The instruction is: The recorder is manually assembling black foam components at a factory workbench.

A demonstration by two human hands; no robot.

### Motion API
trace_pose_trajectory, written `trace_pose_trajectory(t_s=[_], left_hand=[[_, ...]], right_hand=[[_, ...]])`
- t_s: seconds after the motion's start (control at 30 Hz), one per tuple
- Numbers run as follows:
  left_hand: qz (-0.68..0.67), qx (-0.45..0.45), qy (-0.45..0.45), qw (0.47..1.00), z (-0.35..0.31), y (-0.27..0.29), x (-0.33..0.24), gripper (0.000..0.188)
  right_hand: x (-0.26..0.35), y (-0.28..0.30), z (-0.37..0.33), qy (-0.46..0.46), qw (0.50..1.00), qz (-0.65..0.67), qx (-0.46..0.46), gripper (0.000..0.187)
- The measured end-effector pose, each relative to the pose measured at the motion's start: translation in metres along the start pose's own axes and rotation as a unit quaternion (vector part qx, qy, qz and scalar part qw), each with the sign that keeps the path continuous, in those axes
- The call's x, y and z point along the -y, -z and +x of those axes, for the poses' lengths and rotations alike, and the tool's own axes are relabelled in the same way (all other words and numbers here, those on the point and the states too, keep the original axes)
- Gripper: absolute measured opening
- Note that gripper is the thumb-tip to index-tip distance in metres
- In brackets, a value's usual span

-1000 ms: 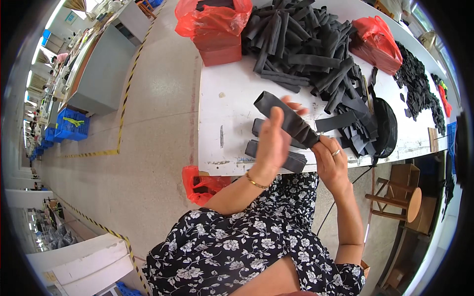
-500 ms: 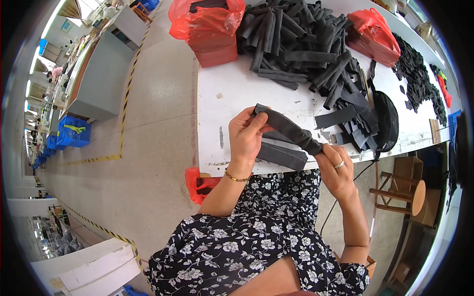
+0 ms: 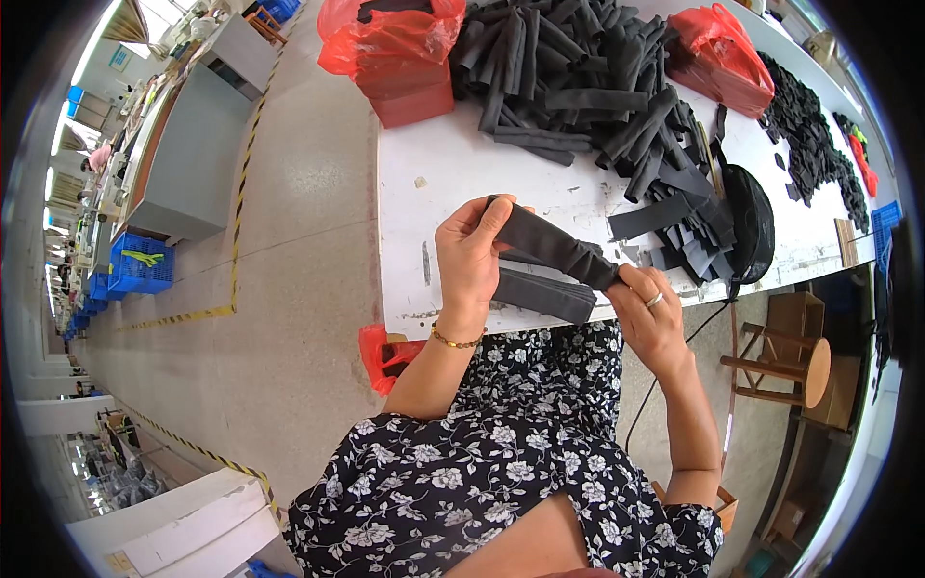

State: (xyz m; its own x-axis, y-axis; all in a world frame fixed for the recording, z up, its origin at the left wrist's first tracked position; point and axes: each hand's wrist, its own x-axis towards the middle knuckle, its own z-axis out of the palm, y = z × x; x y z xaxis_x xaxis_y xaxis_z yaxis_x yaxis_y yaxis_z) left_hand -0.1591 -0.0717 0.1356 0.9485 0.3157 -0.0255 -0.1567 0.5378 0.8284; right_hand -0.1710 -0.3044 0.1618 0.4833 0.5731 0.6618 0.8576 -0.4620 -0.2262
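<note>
Between my two hands a dark grey fabric strip (image 3: 549, 243) is stretched slantwise above the table's near edge. My left hand (image 3: 470, 249) pinches its upper left end, thumb on top. At the lower right end, my right hand (image 3: 647, 313) grips the strip, which is bunched and creased there. A stack of flat dark fabric strips (image 3: 541, 295) lies on the white table (image 3: 414, 222) just under the held one. To the right are loose flat dark pieces (image 3: 699, 241), and at the back a large heap of dark fabric strips (image 3: 559, 77).
Red plastic bags stand at the back left (image 3: 405, 77) and back right (image 3: 723, 60). A round black mesh-like object (image 3: 752, 231) sits by the right edge, with a cable hanging down. A heap of small black pieces (image 3: 809, 125) lies farther right. A wooden stool (image 3: 814, 374) stands below.
The held strip's left part has turned to lie flatter and smoother, with its broad face showing. My left thumb has shifted upward on the end. The right hand keeps its grip.
</note>
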Motion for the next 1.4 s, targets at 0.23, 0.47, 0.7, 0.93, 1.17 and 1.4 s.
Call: trace_pose_trajectory(t_s=[0.23, 0.47, 0.7, 0.93, 1.17, 1.4], left_hand=[[0.113, -0.083, -0.058, 0.988, -0.002, 0.009, 0.019, 0.023], [-0.041, -0.149, -0.077, 0.985, 0.009, 0.013, 0.019, 0.019], [0.026, -0.120, -0.131, 0.984, 0.009, 0.015, 0.018, 0.019], [0.081, -0.177, -0.059, 0.979, 0.006, 0.006, 0.031, 0.020], [0.118, -0.188, -0.064, 0.973, 0.012, 0.020, 0.038, 0.021], [0.064, -0.185, 0.072, 0.978, 0.012, 0.043, 0.049, 0.020]], right_hand=[[0.004, -0.009, 0.002, -0.235, 0.966, 0.110, 0.006, 0.021], [0.002, -0.045, -0.005, -0.403, 0.805, 0.314, -0.302, 0.012], [-0.009, -0.036, 0.017, -0.478, 0.782, 0.345, -0.204, 0.016], [-0.049, -0.049, -0.017, -0.484, 0.685, 0.416, -0.351, 0.018], [-0.018, -0.063, -0.013, -0.509, 0.758, 0.385, -0.134, 0.028], [-0.025, -0.075, -0.035, -0.569, 0.680, 0.450, -0.109, 0.016]])
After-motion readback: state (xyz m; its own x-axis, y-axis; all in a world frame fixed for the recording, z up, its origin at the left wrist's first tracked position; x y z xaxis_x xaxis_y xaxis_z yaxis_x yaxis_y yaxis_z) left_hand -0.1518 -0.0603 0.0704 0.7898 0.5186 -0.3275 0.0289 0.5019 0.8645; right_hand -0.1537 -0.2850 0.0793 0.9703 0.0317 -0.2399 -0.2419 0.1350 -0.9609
